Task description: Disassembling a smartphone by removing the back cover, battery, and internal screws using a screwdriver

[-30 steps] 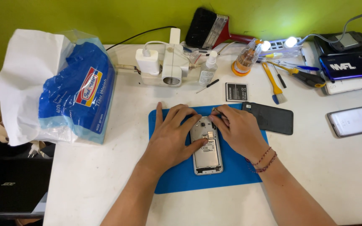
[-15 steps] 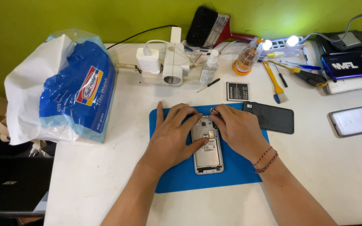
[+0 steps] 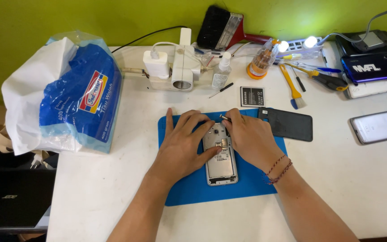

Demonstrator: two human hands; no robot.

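Note:
A silver phone [image 3: 221, 157] lies face down with its back cover off on a blue mat [image 3: 184, 190]. My left hand [image 3: 182, 145] rests flat on the phone's left side, thumb across its middle. My right hand [image 3: 249, 136] sits at the phone's upper right and pinches a thin metal tool [image 3: 225, 118] whose tip points at the phone's top edge. The dark back cover [image 3: 290, 124] lies on the mat's right edge, and a flat battery [image 3: 252, 96] lies behind it.
A blue and white plastic bag [image 3: 63, 94] fills the left of the white table [image 3: 363, 179]. At the back stand a white plug adapter [image 3: 175, 67], a small bottle [image 3: 221, 71], a brush [image 3: 227, 29], hand tools [image 3: 312, 78] and lamps. Another phone [image 3: 379, 125] lies at right.

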